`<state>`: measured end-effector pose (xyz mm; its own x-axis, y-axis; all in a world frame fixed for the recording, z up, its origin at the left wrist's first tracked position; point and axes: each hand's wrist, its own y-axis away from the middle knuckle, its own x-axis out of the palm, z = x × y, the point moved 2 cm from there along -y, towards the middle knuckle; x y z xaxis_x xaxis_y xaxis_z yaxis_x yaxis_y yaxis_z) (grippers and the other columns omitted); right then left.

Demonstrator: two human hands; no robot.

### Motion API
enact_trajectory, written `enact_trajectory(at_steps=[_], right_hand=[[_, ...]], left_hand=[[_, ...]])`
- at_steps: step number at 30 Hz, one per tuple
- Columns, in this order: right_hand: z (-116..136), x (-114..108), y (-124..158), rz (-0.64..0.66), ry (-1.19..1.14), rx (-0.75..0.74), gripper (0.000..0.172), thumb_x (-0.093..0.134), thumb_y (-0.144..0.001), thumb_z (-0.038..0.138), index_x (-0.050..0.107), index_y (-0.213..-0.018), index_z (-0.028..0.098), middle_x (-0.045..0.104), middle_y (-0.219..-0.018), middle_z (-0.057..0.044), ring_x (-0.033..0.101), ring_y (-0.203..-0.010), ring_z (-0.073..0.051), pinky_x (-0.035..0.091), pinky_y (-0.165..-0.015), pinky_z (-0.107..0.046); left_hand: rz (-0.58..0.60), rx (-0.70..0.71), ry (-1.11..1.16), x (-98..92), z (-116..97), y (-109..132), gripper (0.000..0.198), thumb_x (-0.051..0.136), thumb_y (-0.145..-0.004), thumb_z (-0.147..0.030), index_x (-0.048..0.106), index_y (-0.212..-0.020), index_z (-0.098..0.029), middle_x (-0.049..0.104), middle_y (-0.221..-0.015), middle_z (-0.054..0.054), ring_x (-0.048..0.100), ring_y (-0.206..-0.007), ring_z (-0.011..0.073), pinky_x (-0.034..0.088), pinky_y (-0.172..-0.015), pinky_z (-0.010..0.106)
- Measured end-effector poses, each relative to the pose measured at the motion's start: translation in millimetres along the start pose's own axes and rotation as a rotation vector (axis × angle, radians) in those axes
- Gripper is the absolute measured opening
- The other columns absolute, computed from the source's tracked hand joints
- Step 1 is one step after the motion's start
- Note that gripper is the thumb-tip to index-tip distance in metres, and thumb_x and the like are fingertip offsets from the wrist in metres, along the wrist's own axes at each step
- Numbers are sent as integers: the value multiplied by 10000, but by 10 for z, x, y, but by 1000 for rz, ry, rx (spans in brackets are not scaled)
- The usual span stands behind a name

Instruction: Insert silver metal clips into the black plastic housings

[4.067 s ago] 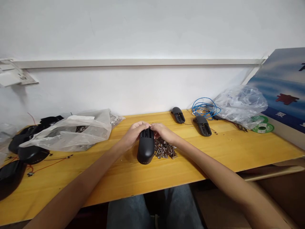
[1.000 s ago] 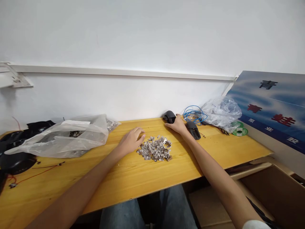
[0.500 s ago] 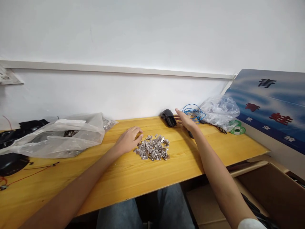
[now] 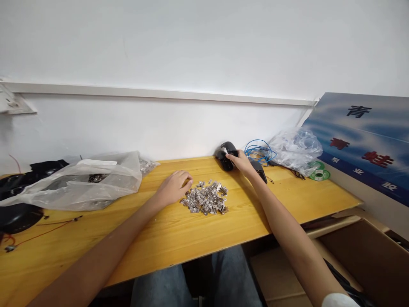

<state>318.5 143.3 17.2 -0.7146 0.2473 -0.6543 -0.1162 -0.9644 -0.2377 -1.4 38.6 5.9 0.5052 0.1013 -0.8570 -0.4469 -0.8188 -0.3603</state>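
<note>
My right hand [image 4: 239, 163] is shut on a black plastic housing [image 4: 230, 148] at the back of the yellow wooden table [image 4: 134, 238]. A second dark housing [image 4: 259, 171] lies partly hidden beneath my right wrist. My left hand [image 4: 174, 187] rests on the table with its fingers loosely curved, holding nothing I can see. Its fingertips sit at the left edge of a loose pile of small silver metal parts [image 4: 204, 197].
To the left lies a translucent plastic bag [image 4: 76, 185] with metal parts inside, beyond it black housings [image 4: 19, 218] and thin red wires [image 4: 41, 230]. Back right are coiled blue wire [image 4: 259, 151], a clear plastic bag [image 4: 295, 157] and a green tape reel [image 4: 319, 172].
My right hand has come down from its spread position and closed on a black housing. My left hand and the silver pile have barely moved.
</note>
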Motion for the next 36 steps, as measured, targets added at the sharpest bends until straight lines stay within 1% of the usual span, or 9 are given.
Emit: enact_trajectory(at_steps=[7,10,13,16,21,24,28,31,36], right_hand=[[274,228,248,37,401,-7,672,721,-875,579,516,-1297,98,696,-1261,-266,677,-1160,-387,529,-935,-432],[380,255,288,23,432,-23,567,681,-909,502,509,-1285,115,710,-1240,-252,684,-1132,-380,539,-914,-432],[415,117,295,-19,361,-26,485,607,-960,464,502,-1288,122,718,-1224,-227,697,-1093,-359,541,-898,-413],[366,-178,359,-149,314,-33,542,546,-996,499,465,-1348,95,681,-1286,-248,671,-1155,-365,526,-941,-411],[108,-585,608,-256,502,19,647,554,-992,450,387,-1453,28,623,-1339,-296,582,-1257,-420,481,-1030,-486],[-78,-641,719,-253,616,67,654,560,-989,427,384,-1470,21,594,-1360,-302,553,-1281,-442,477,-1036,-519],[-241,-630,745,-271,626,110,641,538,-1007,430,370,-1466,15,580,-1336,-297,639,-1166,-392,522,-969,-468],[-286,-638,742,-268,622,146,676,619,-979,462,370,-1450,47,584,-1312,-270,688,-1074,-359,545,-896,-425],[-270,-709,811,-229,593,93,506,617,-1015,411,432,-1362,93,613,-1297,-239,676,-1139,-344,535,-898,-391]], left_hand=[[-9,18,-2,13,12,-6,251,473,-1030,-380,680,-1023,-239,740,-1092,84,668,-1063,300,514,-986,483],[-11,21,20,5,39,-15,272,470,-1030,-405,681,-1024,-234,742,-1100,90,668,-1065,300,512,-987,481],[-3,16,47,-3,74,-32,288,454,-1038,-422,670,-1025,-231,740,-1102,90,669,-1067,291,509,-988,465],[4,13,45,-1,94,-50,283,454,-1034,-426,658,-1020,-231,738,-1095,85,667,-1071,291,506,-986,455],[10,12,24,10,98,-65,307,446,-1032,-448,663,-1035,-231,739,-1126,92,664,-1088,304,500,-990,464],[7,17,23,8,98,-68,311,441,-1031,-450,662,-1030,-233,742,-1121,94,665,-1087,304,502,-987,463],[-8,10,35,-6,85,-70,323,438,-1024,-466,664,-1012,-235,743,-1092,92,673,-1067,301,513,-990,460],[-14,4,41,-21,68,-76,336,433,-1018,-479,663,-998,-235,743,-1080,96,674,-1054,302,518,-982,461],[-12,-20,53,-37,66,-76,362,438,-1007,-512,661,-1013,-227,737,-1095,104,679,-1057,310,520,-980,468]])
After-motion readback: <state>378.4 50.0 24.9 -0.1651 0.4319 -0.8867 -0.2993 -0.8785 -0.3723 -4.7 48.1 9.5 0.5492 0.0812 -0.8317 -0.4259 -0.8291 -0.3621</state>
